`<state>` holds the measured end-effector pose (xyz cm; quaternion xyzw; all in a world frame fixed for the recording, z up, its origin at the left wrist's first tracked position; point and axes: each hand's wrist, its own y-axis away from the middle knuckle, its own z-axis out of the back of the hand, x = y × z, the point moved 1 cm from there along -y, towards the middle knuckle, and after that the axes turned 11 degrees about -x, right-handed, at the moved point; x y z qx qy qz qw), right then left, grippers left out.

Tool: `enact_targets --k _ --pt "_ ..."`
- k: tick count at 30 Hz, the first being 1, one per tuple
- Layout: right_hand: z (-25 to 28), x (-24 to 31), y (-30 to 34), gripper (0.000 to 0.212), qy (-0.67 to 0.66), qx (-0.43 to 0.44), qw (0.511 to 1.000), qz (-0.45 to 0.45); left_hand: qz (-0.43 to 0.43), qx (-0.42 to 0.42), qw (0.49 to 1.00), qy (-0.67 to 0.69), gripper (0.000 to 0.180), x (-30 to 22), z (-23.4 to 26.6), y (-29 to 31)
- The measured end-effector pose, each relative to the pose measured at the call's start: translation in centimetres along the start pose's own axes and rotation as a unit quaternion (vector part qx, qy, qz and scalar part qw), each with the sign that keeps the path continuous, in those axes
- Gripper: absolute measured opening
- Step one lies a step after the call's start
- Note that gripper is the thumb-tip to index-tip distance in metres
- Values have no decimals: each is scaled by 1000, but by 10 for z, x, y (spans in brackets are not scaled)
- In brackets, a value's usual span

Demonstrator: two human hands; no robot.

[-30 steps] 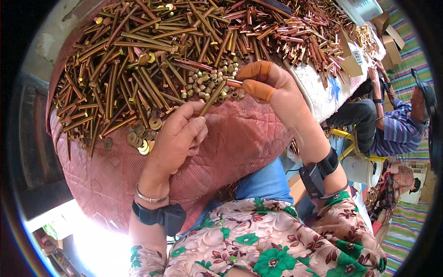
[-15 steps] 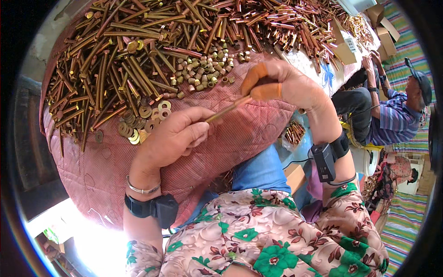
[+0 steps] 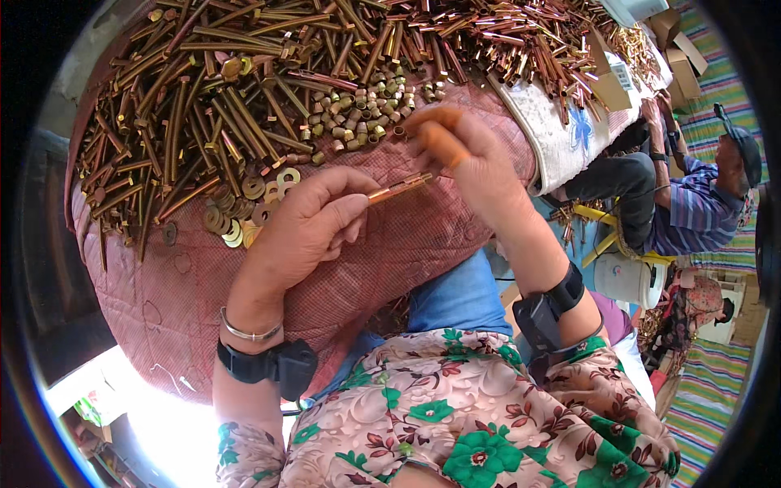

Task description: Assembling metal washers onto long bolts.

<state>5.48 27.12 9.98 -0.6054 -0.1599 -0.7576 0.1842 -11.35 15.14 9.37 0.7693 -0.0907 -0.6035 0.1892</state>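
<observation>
My left hand [image 3: 313,215] is closed on a bolt [image 3: 400,189], pinched between thumb and fingers. A coppery sleeve covers part of its shank, and the brassy tip points right. Just above that tip hovers my right hand [image 3: 464,150], with orange covers on its fingers. Those fingers look apart and are blurred, near a single small metal ring [image 3: 399,131] on the cloth. Beyond it lies a heap of short ring-shaped ferrules [image 3: 354,114]. Flat washers [image 3: 232,215] are piled beside my left hand.
Long bolts [image 3: 179,122] heap across the far left of the red quilted cloth [image 3: 325,285]. Coppery sleeves [image 3: 504,41] pile at the far right. A co-worker in a striped shirt [image 3: 691,207] sits to the right, near a white bucket [image 3: 622,276] and cardboard boxes [image 3: 683,77].
My right hand has let go of the coppery sleeve and moved slightly up and left toward the ferrules. The sleeve now sits over the bolt's shank in my left hand.
</observation>
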Motion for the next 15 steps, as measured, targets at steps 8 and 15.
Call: enact_targets --k 8,15 --pt "0 -23 -12 22 292 -123 919 233 -23 -54 996 69 14 2 -1 -2" --pt "4 -36 -16 24 286 -127 926 211 -20 -40 994 101 16 0 -6 -12"
